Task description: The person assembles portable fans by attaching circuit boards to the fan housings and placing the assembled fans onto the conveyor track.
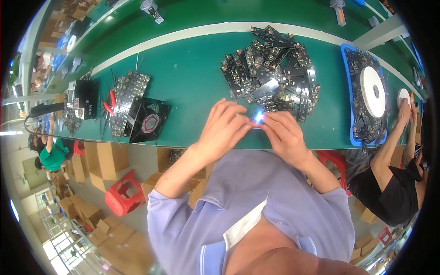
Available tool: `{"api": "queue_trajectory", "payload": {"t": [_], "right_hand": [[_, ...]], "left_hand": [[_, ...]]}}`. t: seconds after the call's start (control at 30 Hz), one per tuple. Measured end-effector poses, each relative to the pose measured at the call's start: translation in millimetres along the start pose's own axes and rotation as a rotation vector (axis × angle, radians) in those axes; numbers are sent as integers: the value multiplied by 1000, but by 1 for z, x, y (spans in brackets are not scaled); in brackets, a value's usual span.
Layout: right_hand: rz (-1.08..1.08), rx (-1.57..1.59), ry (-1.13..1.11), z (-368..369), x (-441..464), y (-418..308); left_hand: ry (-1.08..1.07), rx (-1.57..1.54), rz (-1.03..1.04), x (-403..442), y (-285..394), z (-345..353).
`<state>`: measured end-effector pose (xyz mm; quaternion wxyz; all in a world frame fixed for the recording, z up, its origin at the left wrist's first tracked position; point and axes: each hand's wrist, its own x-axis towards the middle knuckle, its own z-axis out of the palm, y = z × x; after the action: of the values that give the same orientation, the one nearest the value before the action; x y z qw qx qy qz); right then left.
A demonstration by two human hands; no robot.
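Observation:
My left hand [222,126] and my right hand [285,134] meet near the front edge of the green table. Between their fingertips is a small circuit board [257,120] with a bright bluish-white light shining on it. Both hands are closed on it, the left fingers curled and the right thumb and fingers pinched; much of the board is hidden by fingers and glare. Just beyond lies a heap of narrow black circuit boards [275,68], some overlapping and shiny.
Left on the table are a black fan [149,121], board panels [133,89], red-handled pliers [110,101] and a black box [86,98]. To the right, a blue tray [352,136] carries boards and a white reel [372,91]. A co-worker's hands [404,110] hold another reel. A red stool [123,195] stands below.

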<state>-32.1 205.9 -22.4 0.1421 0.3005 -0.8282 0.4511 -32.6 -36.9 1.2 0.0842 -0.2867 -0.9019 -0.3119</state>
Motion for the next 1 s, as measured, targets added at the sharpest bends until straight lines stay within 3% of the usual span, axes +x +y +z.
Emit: {"api": "queue_trajectory", "payload": {"t": [0.13, 0.53, 0.73, 1.0], "right_hand": [[81, 25, -3, -2, -4, -3], [-31, -62, -89, -9, -3, -4], [-45, 0, -130, -4, 4, -4], [-56, -5, -202, 3, 6, -6]], "left_hand": [[-15, 192, 227, -12, -9, 1], [-99, 217, 305, -9, -14, -3], [-85, 124, 261, -7, -12, -1], [-32, -107, 49, -9, -9, -1]]}}
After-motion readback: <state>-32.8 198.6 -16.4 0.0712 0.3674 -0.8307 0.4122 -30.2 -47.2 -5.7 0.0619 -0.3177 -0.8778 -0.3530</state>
